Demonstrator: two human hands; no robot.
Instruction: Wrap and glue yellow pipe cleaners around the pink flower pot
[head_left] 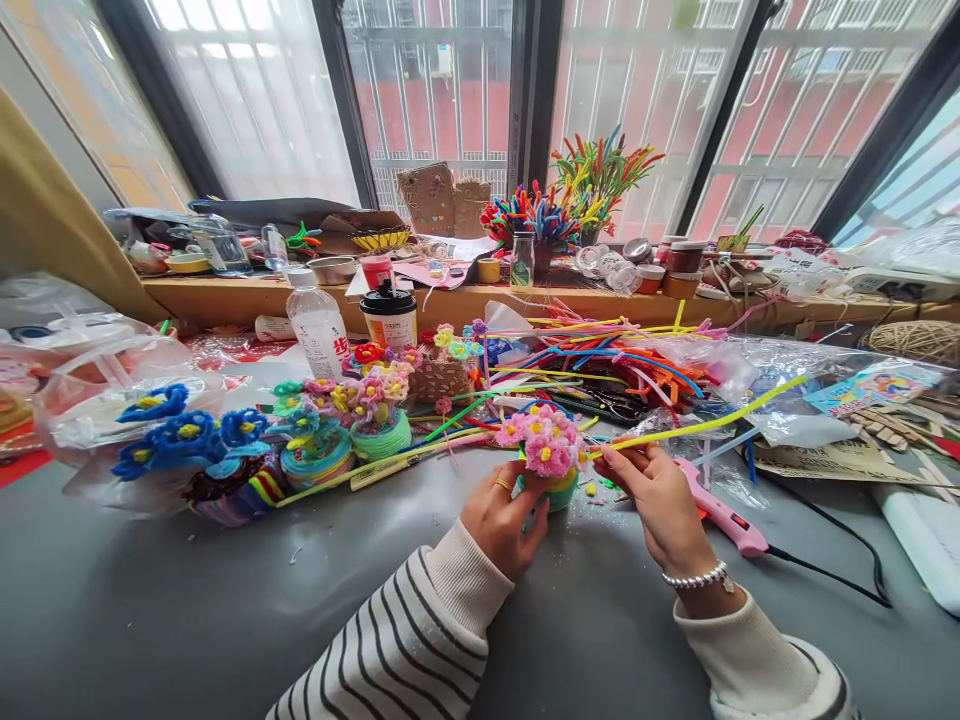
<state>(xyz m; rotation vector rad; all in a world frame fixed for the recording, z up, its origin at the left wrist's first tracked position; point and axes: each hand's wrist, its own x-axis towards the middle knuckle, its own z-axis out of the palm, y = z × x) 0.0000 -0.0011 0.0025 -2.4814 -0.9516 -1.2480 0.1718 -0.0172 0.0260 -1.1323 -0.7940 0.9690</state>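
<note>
A small pot of pink pipe-cleaner flowers (546, 445) with a green coiled base stands on the grey table (225, 610). My left hand (501, 515) is curled around the pot's left side, a ring on one finger. My right hand (660, 500) pinches the near end of a yellow-green pipe cleaner (705, 425), which runs up to the right from beside the flowers. A beaded bracelet sits on my right wrist.
A pink glue gun (724, 520) with a black cord lies right of my right hand. Finished flower pots (315, 440) and blue flowers (180, 435) stand to the left. Loose pipe cleaners (600, 360), a cup (388, 318), a bottle (319, 330) and plastic bags crowd the back.
</note>
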